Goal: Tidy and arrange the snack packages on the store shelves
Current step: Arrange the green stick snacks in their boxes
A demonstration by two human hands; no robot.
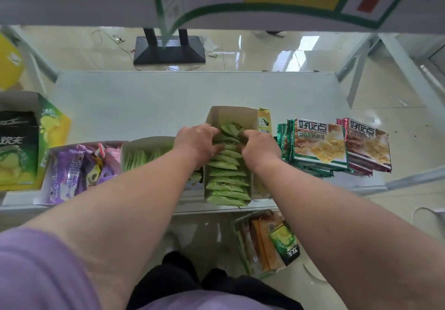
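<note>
The open cardboard box [228, 155] sat on the pale shelf [144, 100] with its long axis running from the front edge straight back toward the rear, and its near end reached out over the shelf's lip. Inside it, green sachets [226, 179] stood in a single row along that axis, each one lying crosswise to the box; about a dozen showed, though those under the hands could not be counted. Both hands were in the far half of the box. The left hand [196, 141] had its fingers curled down onto the sachets from the left, and the right hand [258, 144] curled in from the right, the two gripping the same bunch between them.

Just left of it stood a second box of green sachets [144, 153], then a box of purple packets [77, 167], then a yellow-green chip box [29, 141] at the far left. To the right lay two stacks of biscuit packs, one green-trimmed [317, 146] and one red-trimmed [368, 146], flat and side by side. A basket of mixed snacks [265, 242] stood on the floor below.
</note>
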